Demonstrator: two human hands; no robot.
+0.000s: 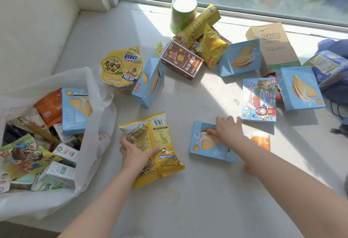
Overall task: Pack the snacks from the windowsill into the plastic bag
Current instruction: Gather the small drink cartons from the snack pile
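My left hand (134, 155) grips a yellow snack bag (160, 143) lying flat on the windowsill (188, 200), fingers wrapped over its left edge. My right hand (227, 129) rests on the top edge of a light blue biscuit box (205, 147), fingers curled over it. The white plastic bag (96, 143) lies open at the left, holding several snacks, among them another blue biscuit box (75, 111). More snacks are scattered on the sill: a yellow noodle cup (120, 70), a brown box (181, 60), more blue biscuit boxes (148, 83).
Near the window stand a green cup (182, 13), yellow packets (205, 36) and a cardboard box (273, 45). A cartoon-printed box (259, 99) and an orange packet (260, 139) lie to the right. Dark blue fabric (333, 87) sits at the right edge.
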